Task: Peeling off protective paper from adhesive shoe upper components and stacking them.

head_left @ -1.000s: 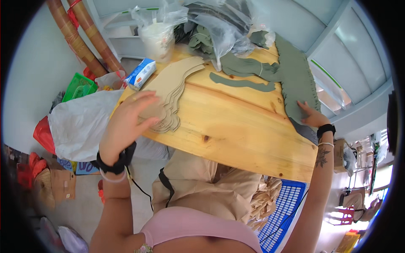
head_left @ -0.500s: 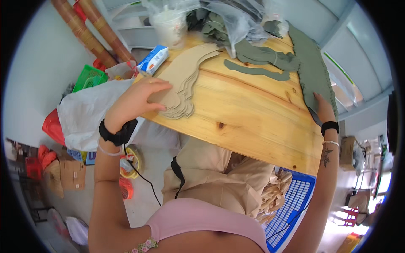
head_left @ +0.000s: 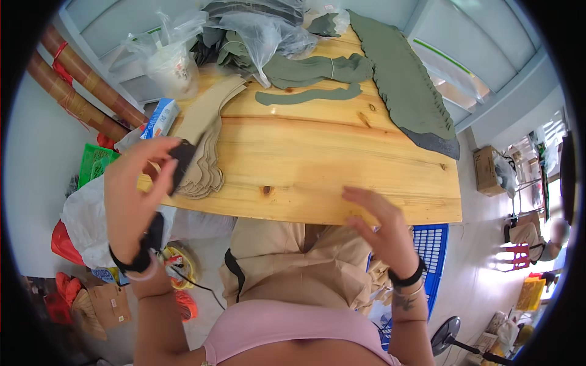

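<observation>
My left hand [head_left: 131,192] is at the table's left edge, its thumb and fingers closed on a small dark flat piece [head_left: 181,165], blurred, that I cannot identify. Just behind that piece lies a stack of beige curved cut pieces [head_left: 207,155]. My right hand [head_left: 384,229] hangs over the table's front edge with fingers apart and nothing in them. A long stack of green cut pieces [head_left: 406,91] runs along the right side, a darker layer under its near end. Farther back are a tied green bundle [head_left: 323,68] and a single green curved strip [head_left: 305,94].
On the wooden table [head_left: 317,140], a plastic cup in a bag [head_left: 174,70], a blue-and-white packet [head_left: 160,119] and clear plastic bags [head_left: 268,39] stand at the back left. A blue basket [head_left: 432,256] is below the right front. Boxes and a fan [head_left: 447,334] are on the floor.
My right hand has left the green stack and come to the front edge. My left hand has drawn back from the beige stack and now holds a dark piece. The view has turned right.
</observation>
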Motion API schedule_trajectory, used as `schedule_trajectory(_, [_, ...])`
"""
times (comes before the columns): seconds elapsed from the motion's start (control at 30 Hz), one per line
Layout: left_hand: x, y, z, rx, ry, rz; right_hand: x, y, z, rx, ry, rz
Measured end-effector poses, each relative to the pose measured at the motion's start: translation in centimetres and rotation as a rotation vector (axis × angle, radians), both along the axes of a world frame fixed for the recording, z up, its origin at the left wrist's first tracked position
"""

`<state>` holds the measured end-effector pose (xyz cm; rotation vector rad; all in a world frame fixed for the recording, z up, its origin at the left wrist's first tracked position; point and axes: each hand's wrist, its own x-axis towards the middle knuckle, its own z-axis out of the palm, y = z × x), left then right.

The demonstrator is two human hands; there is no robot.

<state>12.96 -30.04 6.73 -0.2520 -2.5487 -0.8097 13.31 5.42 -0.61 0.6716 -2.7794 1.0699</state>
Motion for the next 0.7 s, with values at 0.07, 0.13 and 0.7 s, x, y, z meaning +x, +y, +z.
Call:
schedule_trajectory(0.07, [0.7, 5.7, -0.7, 0.198, 0.022, -0.233, 2.1, -0.9, 0.4, -0.338, -0.331, 0.102])
schedule_trajectory(0.13, [0.1, 11.4, -1.7, 0.079, -0.165, -0.537, 3.7, -1.3, -1.3, -0.643, -0.464, 0.066])
schedule_trajectory(0.7, [-2.6, 19.8, -8.7, 0.069, -0.192, -0.719, -2.2, 14.5, 2.7, -0.215, -0.051, -0.546])
